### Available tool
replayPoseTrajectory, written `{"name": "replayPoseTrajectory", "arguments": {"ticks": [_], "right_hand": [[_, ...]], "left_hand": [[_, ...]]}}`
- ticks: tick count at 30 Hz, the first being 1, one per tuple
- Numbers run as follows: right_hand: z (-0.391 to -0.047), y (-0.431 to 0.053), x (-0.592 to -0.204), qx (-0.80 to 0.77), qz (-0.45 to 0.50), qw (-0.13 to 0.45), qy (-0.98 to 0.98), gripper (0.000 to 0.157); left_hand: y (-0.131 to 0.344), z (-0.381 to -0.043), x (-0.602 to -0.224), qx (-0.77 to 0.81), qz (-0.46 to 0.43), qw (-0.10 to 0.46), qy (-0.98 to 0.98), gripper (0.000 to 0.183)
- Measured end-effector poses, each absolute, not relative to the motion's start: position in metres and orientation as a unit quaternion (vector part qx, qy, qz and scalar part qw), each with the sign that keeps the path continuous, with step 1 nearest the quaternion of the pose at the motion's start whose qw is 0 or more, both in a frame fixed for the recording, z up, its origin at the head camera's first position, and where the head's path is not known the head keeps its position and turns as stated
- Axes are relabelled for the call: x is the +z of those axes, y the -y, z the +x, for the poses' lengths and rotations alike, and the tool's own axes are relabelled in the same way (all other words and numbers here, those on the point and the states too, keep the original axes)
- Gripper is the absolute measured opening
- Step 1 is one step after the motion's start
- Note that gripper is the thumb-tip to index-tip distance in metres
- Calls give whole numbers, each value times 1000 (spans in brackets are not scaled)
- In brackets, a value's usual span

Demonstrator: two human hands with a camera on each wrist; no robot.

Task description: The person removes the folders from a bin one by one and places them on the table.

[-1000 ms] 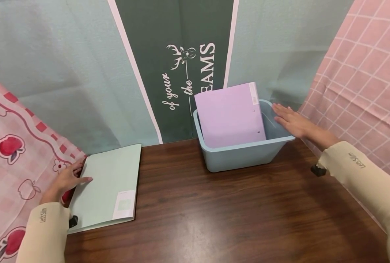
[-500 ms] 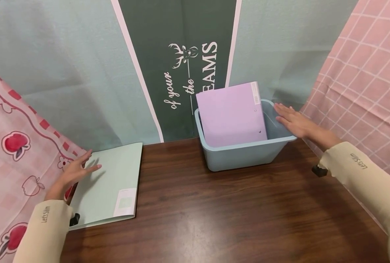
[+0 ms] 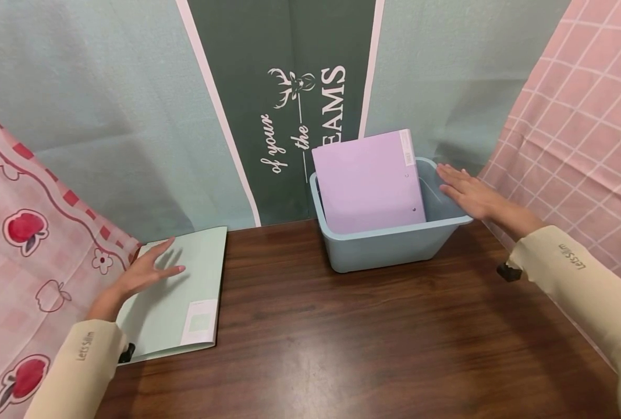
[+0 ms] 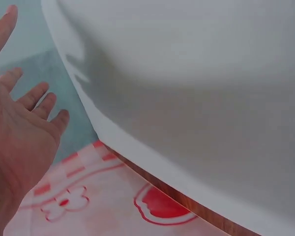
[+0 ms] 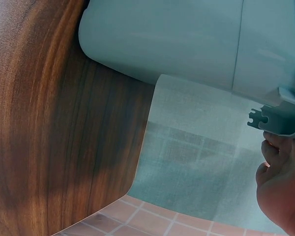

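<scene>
A pale green folder (image 3: 197, 273) with a white label lies flat on the table at the left. Above its left part hovers my left hand (image 3: 142, 273), thumb and fingers spread apart, with nothing held. In the left wrist view the folder's pale surface (image 4: 196, 98) fills most of the frame, the hand beside it. A light blue bin (image 3: 389, 253) stands at the back right, holding a tilted lilac binder (image 3: 370, 186) whose lower part is hidden. My right hand (image 3: 469, 195) rests at the bin's right rim, fingers extended; the right wrist view shows it beside the rim's notched underside.
A brown wooden table (image 3: 300, 326) runs between folder and bin. A grey-green curtain (image 3: 95, 105) hangs close behind both. Apple-print cloth (image 3: 22, 291) borders the left side, and pink checked cloth (image 3: 593, 134) borders the right, close to my right hand.
My left hand has lifted from the folder's left edge and moved right over its surface, fingers spreading. The right hand, bin and lilac binder have stayed in place.
</scene>
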State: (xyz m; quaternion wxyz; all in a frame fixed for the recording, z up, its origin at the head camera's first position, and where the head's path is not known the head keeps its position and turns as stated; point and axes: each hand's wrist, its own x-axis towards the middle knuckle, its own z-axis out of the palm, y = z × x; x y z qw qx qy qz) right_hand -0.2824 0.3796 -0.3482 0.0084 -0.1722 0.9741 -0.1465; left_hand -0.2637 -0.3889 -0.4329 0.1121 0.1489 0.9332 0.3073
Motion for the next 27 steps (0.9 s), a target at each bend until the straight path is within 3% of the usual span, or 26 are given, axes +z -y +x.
{"name": "replayPoseTrajectory", "arguments": {"ticks": [15, 27], "right_hand": [[-283, -382, -348, -151, -174, 4, -973, 60], [-282, -381, -348, -148, -173, 6, -974, 60]], "left_hand": [[335, -252, -450, 268, 213, 97, -934, 95], [324, -244, -462, 200, 240, 85, -946, 93]]}}
